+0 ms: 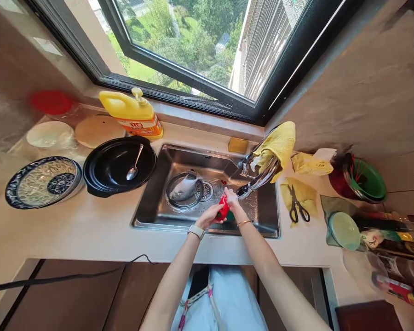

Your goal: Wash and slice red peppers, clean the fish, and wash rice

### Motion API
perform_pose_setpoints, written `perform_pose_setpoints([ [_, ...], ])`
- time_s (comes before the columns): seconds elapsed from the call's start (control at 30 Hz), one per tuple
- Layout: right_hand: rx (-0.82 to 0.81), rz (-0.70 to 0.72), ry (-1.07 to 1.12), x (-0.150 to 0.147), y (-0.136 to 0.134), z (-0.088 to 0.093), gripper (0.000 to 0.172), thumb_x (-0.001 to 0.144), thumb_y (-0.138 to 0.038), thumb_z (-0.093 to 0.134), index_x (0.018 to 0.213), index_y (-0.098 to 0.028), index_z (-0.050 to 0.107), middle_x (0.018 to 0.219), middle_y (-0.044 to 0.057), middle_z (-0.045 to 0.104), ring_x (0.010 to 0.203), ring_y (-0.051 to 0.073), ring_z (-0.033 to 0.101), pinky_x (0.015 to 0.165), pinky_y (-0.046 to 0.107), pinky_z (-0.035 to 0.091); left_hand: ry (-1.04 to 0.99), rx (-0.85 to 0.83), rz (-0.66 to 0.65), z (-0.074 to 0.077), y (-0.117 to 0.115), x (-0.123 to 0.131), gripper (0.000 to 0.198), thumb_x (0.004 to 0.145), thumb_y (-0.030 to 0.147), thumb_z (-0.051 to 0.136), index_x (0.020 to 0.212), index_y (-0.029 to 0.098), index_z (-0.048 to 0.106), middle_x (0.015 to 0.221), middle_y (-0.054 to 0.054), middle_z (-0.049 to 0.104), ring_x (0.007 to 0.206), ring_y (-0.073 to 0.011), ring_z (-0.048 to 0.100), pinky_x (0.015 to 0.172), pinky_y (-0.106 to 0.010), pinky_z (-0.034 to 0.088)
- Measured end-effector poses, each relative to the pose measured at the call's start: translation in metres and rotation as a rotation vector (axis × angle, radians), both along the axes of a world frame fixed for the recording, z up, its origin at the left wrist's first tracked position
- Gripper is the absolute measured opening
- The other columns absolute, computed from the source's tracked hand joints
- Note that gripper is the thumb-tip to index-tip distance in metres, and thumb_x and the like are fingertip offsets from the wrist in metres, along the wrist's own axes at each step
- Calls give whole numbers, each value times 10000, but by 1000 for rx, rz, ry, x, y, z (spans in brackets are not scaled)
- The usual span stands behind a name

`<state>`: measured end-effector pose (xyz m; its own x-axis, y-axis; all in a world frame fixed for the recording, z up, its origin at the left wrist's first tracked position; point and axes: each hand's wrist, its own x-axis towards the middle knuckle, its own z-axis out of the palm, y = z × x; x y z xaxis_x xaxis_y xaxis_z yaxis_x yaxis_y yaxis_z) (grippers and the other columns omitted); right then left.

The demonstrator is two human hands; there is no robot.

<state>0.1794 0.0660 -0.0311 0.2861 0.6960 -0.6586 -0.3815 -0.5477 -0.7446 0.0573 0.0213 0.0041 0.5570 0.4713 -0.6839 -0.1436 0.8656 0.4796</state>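
Over the sink (152,197), my left hand (209,216) is closed around the lower side of a glossy red bell pepper (223,208). From the right, my right hand (231,197) grips the same pepper, its fingers partly hiding it. Both hands are just below the end of the chrome faucet (258,180). Something dark green (231,215) shows beneath the right wrist, too covered to name. Left of my hands, a whole silver fish (185,188) lies in a clear glass bowl (169,198) beside the drain (207,191). Small red bits (223,182) lie near the faucet end.
A yellow cloth (279,142) drapes over the faucet. Right of the sink, black scissors (297,207) rest on a yellow cloth. At left stand a black pot (100,177) with a spoon (135,163), a patterned bowl (37,184) and a yellow detergent jug (131,112).
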Motion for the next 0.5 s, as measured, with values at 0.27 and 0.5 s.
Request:
perform_pose_setpoints([
  [0.27, 47, 81, -31, 10, -13, 11, 128, 710, -302, 623, 657, -201, 566, 619, -10, 618, 583, 139, 562, 579, 260, 500, -123, -277, 428, 1, 17, 39, 191, 915, 276, 480, 849, 132, 588, 713, -67, 652, 659, -155, 636, 680, -313, 550],
  [0.5, 127, -15, -171, 25, -30, 28, 106, 637, -257, 634, 666, -172, 577, 660, -14, 633, 637, 127, 545, 635, 238, 470, -141, -196, 648, -1, 33, 89, 137, 884, 160, 462, 767, 167, 534, 664, 7, 576, 651, -82, 564, 756, -187, 485],
])
